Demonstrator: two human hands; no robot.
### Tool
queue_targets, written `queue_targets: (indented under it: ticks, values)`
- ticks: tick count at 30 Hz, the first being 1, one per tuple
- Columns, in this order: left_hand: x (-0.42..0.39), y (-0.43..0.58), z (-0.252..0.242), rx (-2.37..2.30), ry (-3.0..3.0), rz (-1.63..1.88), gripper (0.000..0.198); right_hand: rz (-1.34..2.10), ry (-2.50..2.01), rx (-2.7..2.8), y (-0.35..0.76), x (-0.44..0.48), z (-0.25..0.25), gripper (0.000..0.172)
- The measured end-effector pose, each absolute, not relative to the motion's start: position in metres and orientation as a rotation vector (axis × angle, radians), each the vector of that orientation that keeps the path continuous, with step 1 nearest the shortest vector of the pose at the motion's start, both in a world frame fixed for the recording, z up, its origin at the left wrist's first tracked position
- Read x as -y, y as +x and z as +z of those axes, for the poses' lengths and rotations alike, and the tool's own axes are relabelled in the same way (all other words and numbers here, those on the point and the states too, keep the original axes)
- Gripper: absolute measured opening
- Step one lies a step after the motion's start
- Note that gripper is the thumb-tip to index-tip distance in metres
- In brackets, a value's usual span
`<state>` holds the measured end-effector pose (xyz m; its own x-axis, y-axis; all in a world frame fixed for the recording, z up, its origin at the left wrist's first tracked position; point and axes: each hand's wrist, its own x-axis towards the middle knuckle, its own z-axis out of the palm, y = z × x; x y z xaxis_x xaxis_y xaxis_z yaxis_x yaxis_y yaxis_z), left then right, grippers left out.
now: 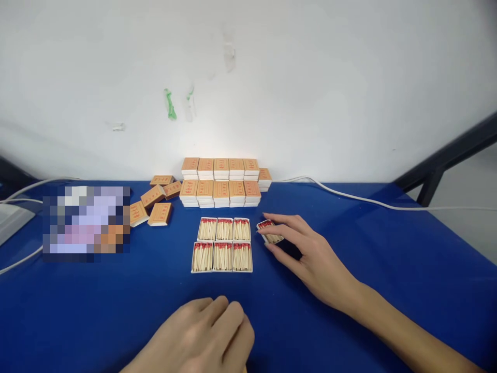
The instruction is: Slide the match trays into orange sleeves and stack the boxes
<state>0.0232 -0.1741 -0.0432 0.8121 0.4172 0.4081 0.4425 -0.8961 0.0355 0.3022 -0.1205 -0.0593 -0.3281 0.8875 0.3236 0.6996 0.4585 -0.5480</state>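
Half-closed right hand holds 1 match tray beside 6 others; left hand curls, contents unclear.

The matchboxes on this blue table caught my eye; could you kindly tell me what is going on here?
A person is at work at a blue table. The right hand holds an open tray of matches, just right of six more filled trays set in two rows of three. The left hand is curled nearer the person; what it holds, if anything, cannot be made out. Stacked matchboxes stand by the wall, with loose matchboxes to their left.
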Motion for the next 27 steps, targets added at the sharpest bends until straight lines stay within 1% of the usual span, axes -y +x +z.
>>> queue_targets:
  ticks: [3, 4, 7, 10, 11, 12, 14, 15, 16, 17, 20, 22, 27]
  values:
    - [0.17, 0.024, -0.044, 0.791, -2.87, -0.743, 0.045, 0.434, -1.333, 2.112, 0.304, 0.121, -0.058, 0.032]
    - [0.168, 0.023, -0.042, 0.788, -2.874, -0.738, 0.044, 0.44, -1.335, 2.113, 0.305, 0.121, -0.058, 0.033]
    - [0.158, 0.017, -0.033, 0.585, -2.944, -0.639, 0.029, 0.446, -1.356, 2.1, 0.306, 0.12, -0.058, 0.032]
    - [0.148, 0.004, -0.024, 0.427, -3.086, -0.698, 0.018, 0.443, -1.4, 2.071, 0.308, 0.12, -0.059, 0.034]
    - [0.146, -0.001, -0.022, 0.46, -3.169, -0.717, 0.02, 0.442, -1.414, 2.066, 0.308, 0.12, -0.059, 0.035]
    - [0.145, -0.006, -0.022, 0.514, -3.276, -0.696, 0.03, 0.441, -1.426, 2.063, 0.309, 0.119, -0.059, 0.036]
    - [0.143, -0.015, -0.023, 0.704, -3.475, -0.576, 0.057, 0.441, -1.445, 2.053, 0.311, 0.119, -0.059, 0.035]
    - [0.143, -0.018, -0.024, 0.813, -3.546, -0.509, 0.065, 0.443, -1.452, 2.046, 0.312, 0.119, -0.058, 0.034]
    - [0.144, -0.02, -0.025, 0.925, -3.597, -0.451, 0.067, 0.445, -1.459, 2.037, 0.312, 0.119, -0.058, 0.033]
    - [0.144, -0.02, -0.025, 1.018, -3.633, -0.405, 0.062, 0.447, -1.463, 2.029, 0.313, 0.119, -0.058, 0.032]
    - [0.147, -0.015, -0.024, 1.14, -3.686, -0.353, 0.041, 0.453, -1.464, 2.015, 0.314, 0.121, -0.06, 0.032]
    - [0.147, -0.01, -0.019, 1.108, -3.667, -0.479, 0.036, 0.455, -1.449, 2.018, 0.314, 0.122, -0.061, 0.033]
    - [0.139, -0.003, -0.009, 1.011, -3.391, -1.092, 0.033, 0.445, -1.402, 2.011, 0.315, 0.123, -0.062, 0.033]
